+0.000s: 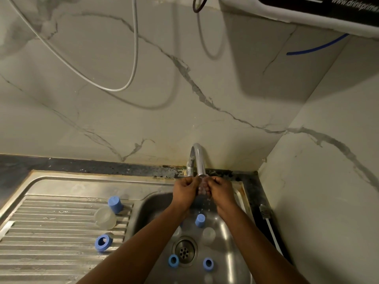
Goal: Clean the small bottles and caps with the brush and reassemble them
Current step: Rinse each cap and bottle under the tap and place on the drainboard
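Small clear bottle (203, 187), blurred by running water, sat right under the tap (199, 158) spout, over the sink (231, 220) basin. Left hand (185, 191) at its 9 o'clock and right hand (221, 191) at 3 o'clock both had fingers curled, grasping it. In the basin at 6 o'clock of the hands: upright blue cap (200, 220), second clear bottle (208, 235), two blue rings (173, 260) flanking the drain (185, 251). On the drainboard (51, 232) at 8 o'clock: a blue plug (115, 204), a clear cup (105, 217), a blue collar (103, 242).
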A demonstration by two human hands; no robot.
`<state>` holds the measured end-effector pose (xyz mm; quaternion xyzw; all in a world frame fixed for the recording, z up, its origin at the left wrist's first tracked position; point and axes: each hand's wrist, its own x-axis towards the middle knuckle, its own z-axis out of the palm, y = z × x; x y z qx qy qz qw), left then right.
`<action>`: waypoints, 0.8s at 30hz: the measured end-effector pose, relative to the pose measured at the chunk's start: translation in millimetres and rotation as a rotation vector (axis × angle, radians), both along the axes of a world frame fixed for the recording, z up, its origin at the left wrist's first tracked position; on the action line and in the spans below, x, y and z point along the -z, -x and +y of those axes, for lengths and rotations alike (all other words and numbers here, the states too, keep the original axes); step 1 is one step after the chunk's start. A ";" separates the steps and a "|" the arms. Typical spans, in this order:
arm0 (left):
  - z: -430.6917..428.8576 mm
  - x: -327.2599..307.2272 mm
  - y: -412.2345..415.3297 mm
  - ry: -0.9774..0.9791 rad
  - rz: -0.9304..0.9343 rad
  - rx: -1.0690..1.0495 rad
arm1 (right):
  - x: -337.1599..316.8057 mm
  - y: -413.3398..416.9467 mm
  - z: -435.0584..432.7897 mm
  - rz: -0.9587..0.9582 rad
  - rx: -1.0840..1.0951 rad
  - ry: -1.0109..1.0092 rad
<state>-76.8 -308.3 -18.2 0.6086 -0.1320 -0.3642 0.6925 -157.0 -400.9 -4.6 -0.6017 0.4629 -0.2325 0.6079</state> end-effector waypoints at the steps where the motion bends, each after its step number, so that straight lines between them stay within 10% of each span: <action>1: 1.9 0.2 2.7 0.038 -0.011 0.037 | -0.8 -1.3 -2.5 0.007 0.026 -0.012; 15: -1.4 5.1 -17.1 -0.176 -0.252 -0.058 | 4.4 6.8 1.9 0.012 -0.281 0.276; 24: 8.5 1.3 1.8 0.037 -0.266 0.137 | 2.9 1.8 -5.2 0.080 -0.041 0.151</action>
